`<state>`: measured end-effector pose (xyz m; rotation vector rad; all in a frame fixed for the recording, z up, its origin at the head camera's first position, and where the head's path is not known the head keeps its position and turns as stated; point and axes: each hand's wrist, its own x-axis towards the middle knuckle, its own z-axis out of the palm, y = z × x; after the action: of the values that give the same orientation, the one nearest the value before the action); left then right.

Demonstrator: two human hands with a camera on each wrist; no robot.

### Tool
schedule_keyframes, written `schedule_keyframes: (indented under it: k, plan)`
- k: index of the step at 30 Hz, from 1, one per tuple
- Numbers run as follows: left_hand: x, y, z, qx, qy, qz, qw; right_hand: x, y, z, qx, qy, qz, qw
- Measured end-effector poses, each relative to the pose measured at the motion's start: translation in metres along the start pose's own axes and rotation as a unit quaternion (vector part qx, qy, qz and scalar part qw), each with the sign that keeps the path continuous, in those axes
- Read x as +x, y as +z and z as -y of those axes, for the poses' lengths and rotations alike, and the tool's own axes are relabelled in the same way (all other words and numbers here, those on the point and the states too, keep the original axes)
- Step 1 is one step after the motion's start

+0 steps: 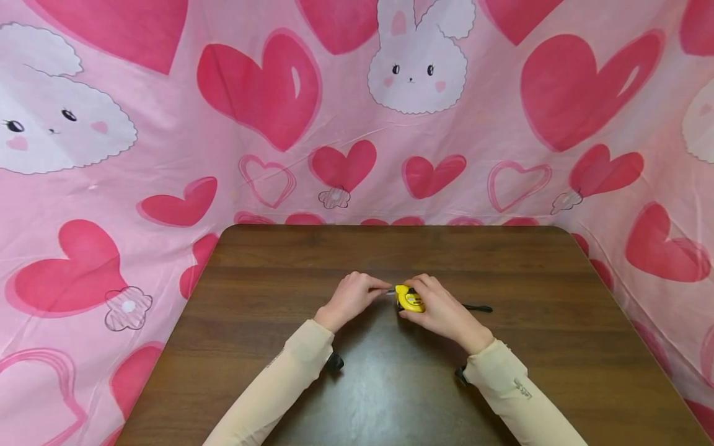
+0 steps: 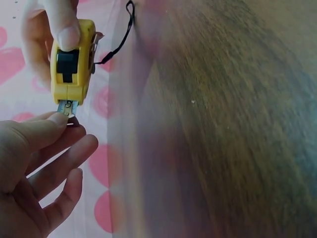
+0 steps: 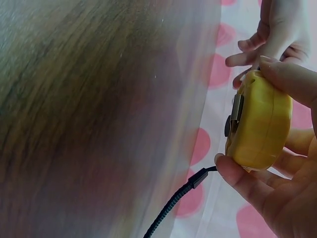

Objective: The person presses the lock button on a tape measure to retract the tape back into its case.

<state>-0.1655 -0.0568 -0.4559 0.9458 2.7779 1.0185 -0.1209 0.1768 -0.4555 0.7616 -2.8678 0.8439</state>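
Note:
My right hand point(image 1: 440, 308) grips a yellow tape measure point(image 1: 411, 300) over the middle of the table. In the left wrist view, its thumb lies by the black lock button point(image 2: 67, 63) on the case. Thumb and index finger of my left hand point(image 1: 352, 297) pinch the metal end of the blade point(image 2: 68, 107), of which a short length shows outside the case. The other left fingers are loosely bent, apart from the tape. A black wrist strap point(image 3: 173, 201) hangs from the case, and a metal belt clip point(image 3: 237, 108) sits on its side.
The brown wooden table point(image 1: 268, 254) spreads beneath both hands. Behind it and at both sides hangs a pink cloth point(image 1: 223, 155) with hearts and rabbits. Dark wrist mounts point(image 1: 334, 363) show under the cuffs of the cream sleeves point(image 1: 279, 378).

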Motion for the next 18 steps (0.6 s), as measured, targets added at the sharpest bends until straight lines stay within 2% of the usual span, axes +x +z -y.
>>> schedule_keyframes:
  k: [7, 18]
  plan:
    - [0.001, 0.005, -0.002, 0.011, 0.003, 0.002, 0.9999, -0.001, 0.001, 0.001, 0.012, 0.004, 0.008, 1.000]
    - [0.001, 0.012, -0.005, -0.003, -0.009, 0.009, 0.9999, -0.001, 0.002, 0.001, 0.017, 0.015, 0.022, 0.999]
